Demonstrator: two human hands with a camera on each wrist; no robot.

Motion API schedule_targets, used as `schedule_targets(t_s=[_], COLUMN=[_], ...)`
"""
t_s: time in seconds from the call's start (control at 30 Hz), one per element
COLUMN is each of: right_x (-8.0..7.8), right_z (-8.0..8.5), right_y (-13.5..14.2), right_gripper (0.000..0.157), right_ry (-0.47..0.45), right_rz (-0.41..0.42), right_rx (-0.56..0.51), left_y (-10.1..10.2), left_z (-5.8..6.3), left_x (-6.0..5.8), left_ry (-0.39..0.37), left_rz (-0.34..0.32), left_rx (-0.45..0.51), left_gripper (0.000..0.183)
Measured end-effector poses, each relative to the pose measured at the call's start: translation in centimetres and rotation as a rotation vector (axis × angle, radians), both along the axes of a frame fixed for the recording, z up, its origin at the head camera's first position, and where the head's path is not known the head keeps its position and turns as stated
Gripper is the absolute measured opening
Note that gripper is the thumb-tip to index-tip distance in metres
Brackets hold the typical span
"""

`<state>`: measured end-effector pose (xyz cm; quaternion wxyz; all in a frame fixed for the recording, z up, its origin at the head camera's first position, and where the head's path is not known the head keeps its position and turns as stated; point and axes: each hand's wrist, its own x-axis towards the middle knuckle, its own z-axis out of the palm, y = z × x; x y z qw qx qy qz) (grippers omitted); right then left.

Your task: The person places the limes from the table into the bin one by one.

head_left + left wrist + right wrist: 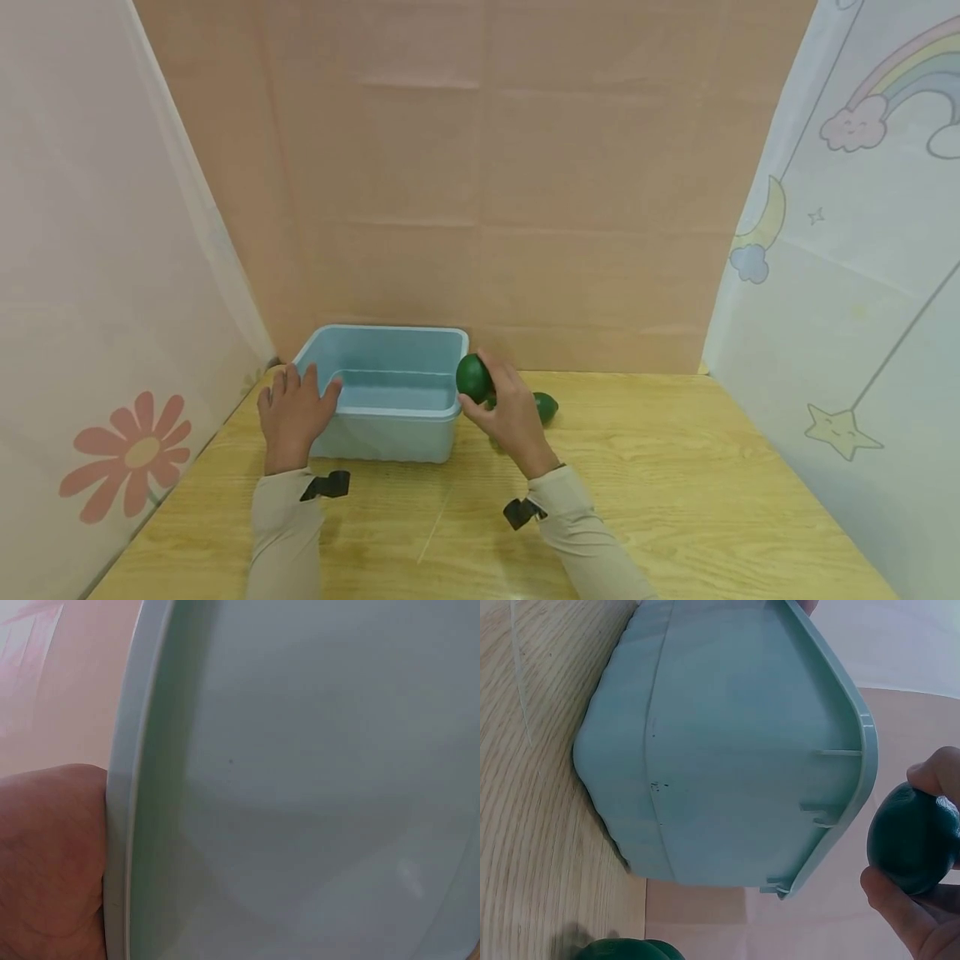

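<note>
My right hand pinches a dark green, smooth, egg-shaped fruit between thumb and fingertips, at the right rim of a light blue plastic basin. In the right wrist view the fruit is raised beside the basin's rim. My left hand rests at the basin's front left corner, fingers spread and fairly straight. In the left wrist view part of that hand lies against the basin's rim. Inside the basin, the visible floor is bare.
Another dark green fruit lies on the wood-grain table, right of the basin; more green shows partly hidden behind my right hand. A pinkish-tan sheet stands behind, with printed white sheets at both sides.
</note>
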<state>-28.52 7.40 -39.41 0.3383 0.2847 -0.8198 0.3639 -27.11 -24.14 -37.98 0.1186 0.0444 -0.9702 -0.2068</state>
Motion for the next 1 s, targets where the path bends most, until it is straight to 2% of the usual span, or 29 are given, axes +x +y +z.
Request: schedule_targets(t_s=[0.3, 1.0], right_x=[-0.2, -0.5], right_z=[0.1, 0.1], right_y=[-0.6, -2.0], right_gripper=[0.066, 0.068], right_ry=[0.035, -0.004], right_rz=[0.028, 0.028], right_rx=[0.010, 0.051], left_y=[-0.2, -0.2], left_z=[-0.2, -0.1], left_x=[0.0, -0.1], left_ry=[0.016, 0.023], left_rz=[0.008, 0.008], left_rx=[-0.010, 0.002], left_gripper=[0.072, 0.070])
